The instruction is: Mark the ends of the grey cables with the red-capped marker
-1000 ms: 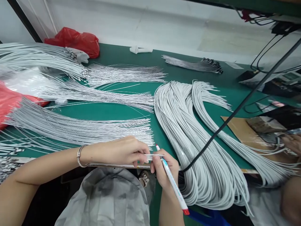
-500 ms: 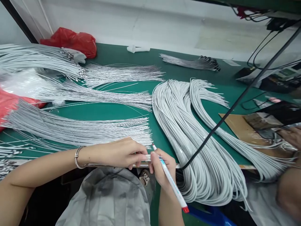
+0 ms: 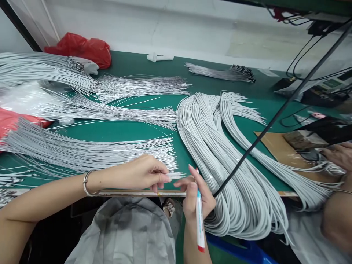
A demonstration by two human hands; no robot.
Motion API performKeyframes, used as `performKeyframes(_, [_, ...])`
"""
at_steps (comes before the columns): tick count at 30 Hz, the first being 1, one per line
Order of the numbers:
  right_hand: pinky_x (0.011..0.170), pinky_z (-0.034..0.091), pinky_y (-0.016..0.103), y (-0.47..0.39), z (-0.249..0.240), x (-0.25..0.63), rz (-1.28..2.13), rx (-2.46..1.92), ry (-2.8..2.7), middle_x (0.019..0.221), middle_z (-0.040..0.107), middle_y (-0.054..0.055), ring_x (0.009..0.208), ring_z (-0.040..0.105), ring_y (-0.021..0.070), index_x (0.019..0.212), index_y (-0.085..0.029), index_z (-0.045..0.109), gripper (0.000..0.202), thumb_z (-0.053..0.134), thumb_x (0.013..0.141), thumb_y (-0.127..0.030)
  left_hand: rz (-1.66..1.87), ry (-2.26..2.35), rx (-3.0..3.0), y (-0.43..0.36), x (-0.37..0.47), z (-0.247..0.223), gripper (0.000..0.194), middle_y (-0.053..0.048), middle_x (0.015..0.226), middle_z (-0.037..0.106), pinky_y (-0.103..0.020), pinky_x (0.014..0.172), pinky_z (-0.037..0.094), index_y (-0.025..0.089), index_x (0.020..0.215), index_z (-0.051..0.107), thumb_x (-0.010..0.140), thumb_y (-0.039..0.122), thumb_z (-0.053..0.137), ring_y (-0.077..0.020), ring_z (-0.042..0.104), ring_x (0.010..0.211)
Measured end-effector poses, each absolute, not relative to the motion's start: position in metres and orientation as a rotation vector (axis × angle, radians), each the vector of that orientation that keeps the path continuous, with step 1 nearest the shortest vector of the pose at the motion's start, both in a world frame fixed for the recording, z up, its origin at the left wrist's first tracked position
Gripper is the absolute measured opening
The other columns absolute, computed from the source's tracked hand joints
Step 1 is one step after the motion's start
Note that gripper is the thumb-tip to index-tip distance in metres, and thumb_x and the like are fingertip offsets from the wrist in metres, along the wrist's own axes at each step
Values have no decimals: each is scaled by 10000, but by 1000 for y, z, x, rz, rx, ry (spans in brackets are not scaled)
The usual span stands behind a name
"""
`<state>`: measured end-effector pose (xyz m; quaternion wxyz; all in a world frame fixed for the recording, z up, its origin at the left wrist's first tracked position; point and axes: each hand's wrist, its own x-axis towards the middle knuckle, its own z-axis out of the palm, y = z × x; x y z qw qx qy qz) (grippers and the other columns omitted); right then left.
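Observation:
My left hand (image 3: 144, 172) is bent over the front edge of the green table, thumb and fingertips pinched together; anything between them is too small to make out. Just under and beyond it lie the cut ends of a bundle of thin silvery wires (image 3: 115, 152). To its right, my right hand (image 3: 196, 194) holds a white marker with red ends (image 3: 200, 223) between its fingers, tip upward. Some of the right fingers reach toward the wire ends. Close by on the right is a thick looped bundle of light grey cables (image 3: 220, 157).
More wire bundles (image 3: 145, 86) lie behind, with a red bag (image 3: 79, 49) at back left. A black cable (image 3: 261, 135) crosses diagonally on the right. At far right a co-worker's hand (image 3: 338, 157) is near cardboard (image 3: 277, 150).
My right hand has moved right, away from my left, and the marker has turned more upright. The white piece between my hands no longer shows there.

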<state>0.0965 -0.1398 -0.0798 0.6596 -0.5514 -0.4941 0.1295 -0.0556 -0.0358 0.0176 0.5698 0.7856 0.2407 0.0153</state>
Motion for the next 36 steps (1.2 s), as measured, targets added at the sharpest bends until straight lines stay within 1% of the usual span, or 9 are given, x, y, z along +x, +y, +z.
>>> performKeyframes(2, [751, 531, 401, -141, -82, 95, 225, -1244, -1202, 649, 706, 20, 558, 644, 185, 1255, -206, 593, 349, 472, 928, -205, 53, 561, 1814, -33, -56, 17, 303, -16, 631, 633, -174, 545, 465, 122, 724, 621, 933, 302, 495, -112, 632, 594])
performKeyframes(10, [554, 516, 307, -141, -78, 83, 279, -1275, -1272, 620, 696, 18, 537, 648, 181, 1353, -170, 505, 439, 486, 915, -195, 66, 543, 1807, -32, -55, 19, 290, -39, 738, 670, -178, 556, 482, 119, 824, 660, 944, 315, 484, -116, 643, 640])
performKeyframes(12, [552, 506, 296, -141, -77, 87, 348, -1281, -1199, 616, 682, 9, 539, 636, 174, 1269, -176, 558, 373, 502, 914, -273, 63, 538, 1865, -34, -54, 21, 277, -28, 689, 663, -169, 542, 457, 123, 810, 657, 946, 285, 478, -111, 638, 609])
performKeyframes(14, [479, 456, 261, -139, -76, 94, 468, -1253, -1176, 551, 624, -19, 467, 573, 147, 1034, -191, 635, 243, 541, 891, -364, 30, 519, 1915, -35, -54, 22, 267, -19, 648, 656, -163, 537, 438, 128, 799, 646, 951, 248, 461, -107, 631, 590])
performKeyframes(16, [406, 371, 225, -138, -73, 100, 640, -1216, -1226, 455, 528, -51, 379, 467, 108, 751, -202, 588, 234, 558, 878, -396, -27, 482, 1954, -37, -53, 24, 267, -17, 650, 659, -161, 542, 425, 134, 792, 626, 958, 218, 434, -101, 620, 583])
performKeyframes(18, [379, 301, 208, -136, -70, 103, 785, -1194, -1268, 394, 447, -72, 335, 380, 80, 620, -207, 490, 322, 543, 890, -374, -89, 444, 2001, -38, -52, 25, 261, -9, 641, 646, -160, 551, 408, 139, 772, 596, 957, 189, 419, -92, 600, 572])
performKeyframes(26, [376, 261, 196, -135, -65, 105, 886, -1228, -1280, 374, 413, -82, 335, 347, 71, 613, -209, 455, 318, 550, 881, -351, -14, 364, 2484, -42, -53, 23, 282, 37, 548, 424, -238, 491, 253, 163, 678, 489, 955, 200, 458, -92, 336, 483])
performKeyframes(30, [387, 276, 199, -135, -66, 107, 901, -1229, -1341, 380, 422, -73, 345, 355, 72, 592, -206, 451, 347, 523, 899, -352, -69, 395, 2418, -40, -53, 21, 281, 47, 525, 437, -218, 478, 259, 160, 684, 526, 954, 184, 451, -80, 378, 466])
performKeyframes(36, [394, 269, 195, -137, -63, 105, 988, -1189, -1350, 386, 418, -75, 347, 348, 59, 583, -201, 429, 380, 478, 939, -325, -234, 339, 2108, -33, -51, 27, 261, 13, 658, 636, -158, 576, 381, 153, 747, 582, 950, 165, 418, -80, 581, 599])
